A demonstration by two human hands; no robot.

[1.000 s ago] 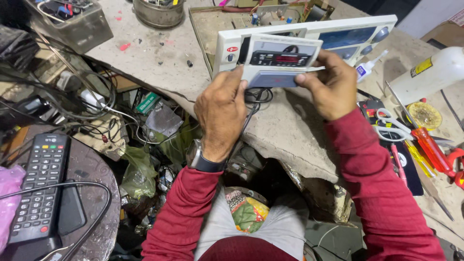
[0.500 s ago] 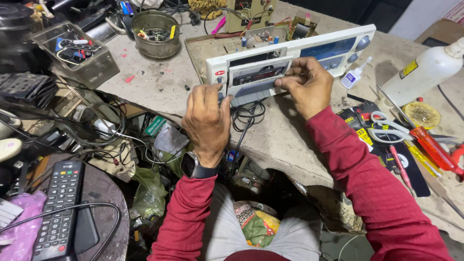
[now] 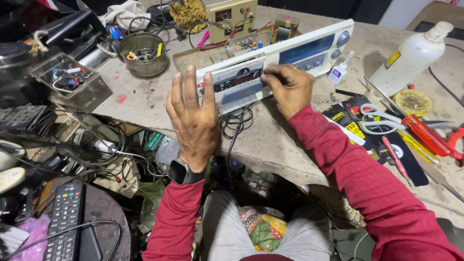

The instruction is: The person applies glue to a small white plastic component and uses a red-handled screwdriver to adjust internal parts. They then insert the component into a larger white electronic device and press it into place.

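Observation:
A small white display module (image 3: 237,83) with a dark red screen lies on the workbench against a long white front panel (image 3: 295,50) that has a blue window and round knobs. My left hand (image 3: 193,121) is flat and spread, its fingertips resting at the module's left end. My right hand (image 3: 289,87) curls over the module's right end, thumb and fingers pinching it. Black wires (image 3: 234,128) trail from under the module toward the bench edge. Both arms wear red sleeves, and a dark watch sits on the left wrist.
A white plastic bottle (image 3: 413,55), small glue bottle (image 3: 338,72), scissors (image 3: 382,121), red screwdriver (image 3: 427,135) and tools lie right. A metal tin (image 3: 142,53), parts tray (image 3: 72,79) and circuit boards (image 3: 232,19) sit behind. A remote (image 3: 65,217) lies lower left.
The module came down from being held up in both hands onto the bench beside the white panel. My left hand let go and now lies spread; the right still grips it.

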